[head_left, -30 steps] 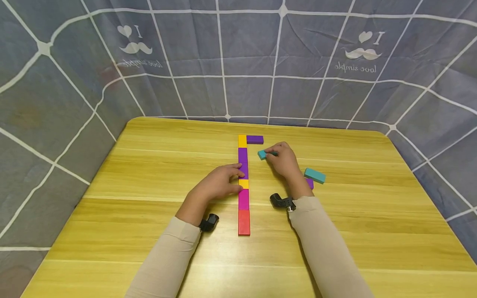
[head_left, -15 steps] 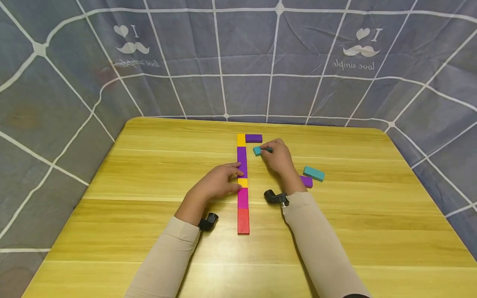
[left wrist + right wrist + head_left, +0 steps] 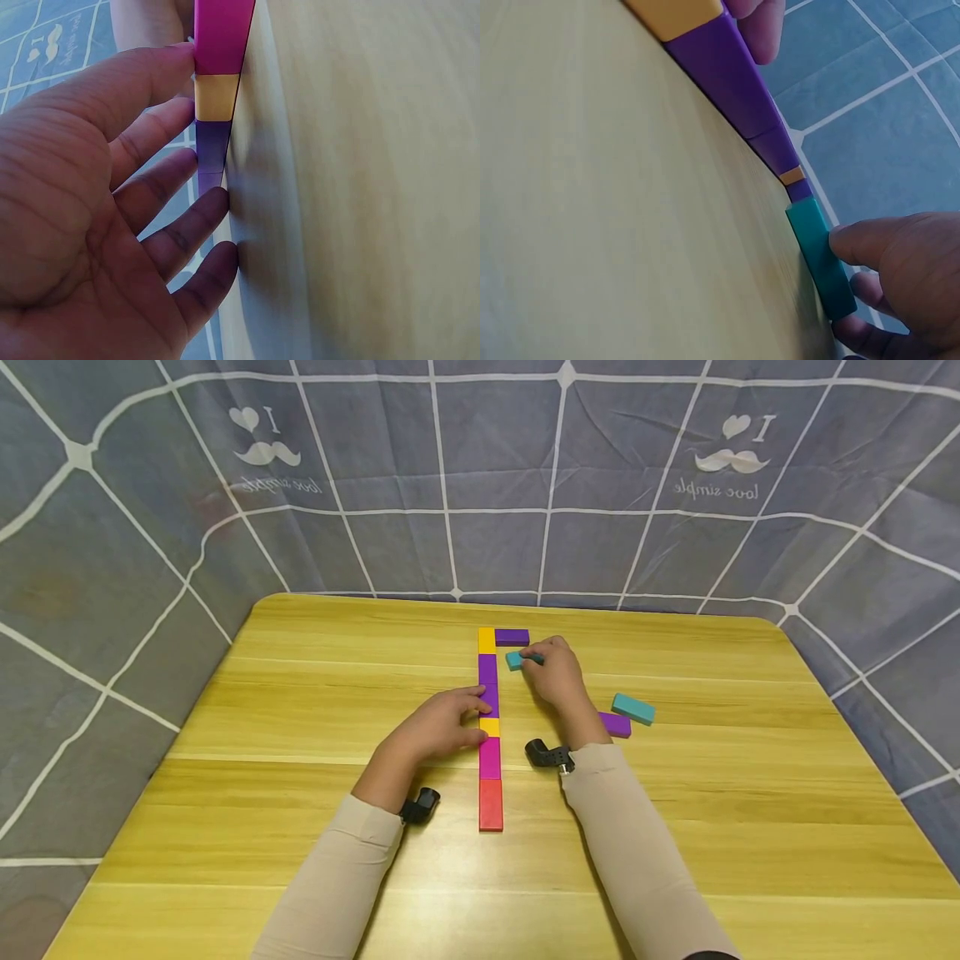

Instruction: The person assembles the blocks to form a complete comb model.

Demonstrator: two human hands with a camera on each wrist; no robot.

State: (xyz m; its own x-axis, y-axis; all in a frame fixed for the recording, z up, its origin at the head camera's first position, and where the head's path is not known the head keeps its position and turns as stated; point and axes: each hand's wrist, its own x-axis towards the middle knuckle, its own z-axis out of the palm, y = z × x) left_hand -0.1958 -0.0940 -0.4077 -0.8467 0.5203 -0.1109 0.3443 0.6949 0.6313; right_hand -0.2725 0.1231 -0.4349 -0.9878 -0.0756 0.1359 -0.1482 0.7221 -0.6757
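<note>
A straight row of flat blocks runs away from me: red (image 3: 491, 804), magenta (image 3: 490, 757), yellow (image 3: 489, 727), two purple (image 3: 487, 668), then a far yellow block (image 3: 487, 640). Crosswise at the row's far right end lies a dark purple block (image 3: 512, 637). My left hand (image 3: 442, 722) is left of the row, fingers spread, tips at the purple and magenta blocks' side. Between thumb and fingers my right hand (image 3: 558, 672) pinches a teal block (image 3: 821, 259), just nearer than the crosswise block and right of the row. My fingers partly hide it in the head view.
To the right lie a second teal block (image 3: 633, 708) and a loose purple block (image 3: 616, 724), the latter partly behind my right forearm. A grey gridded curtain (image 3: 495, 468) stands behind the wooden table (image 3: 300, 693) and along its sides.
My right hand has moved left and slightly away from me with the teal block, closer to the row. More of the loose purple block shows. My left hand has stayed in place.
</note>
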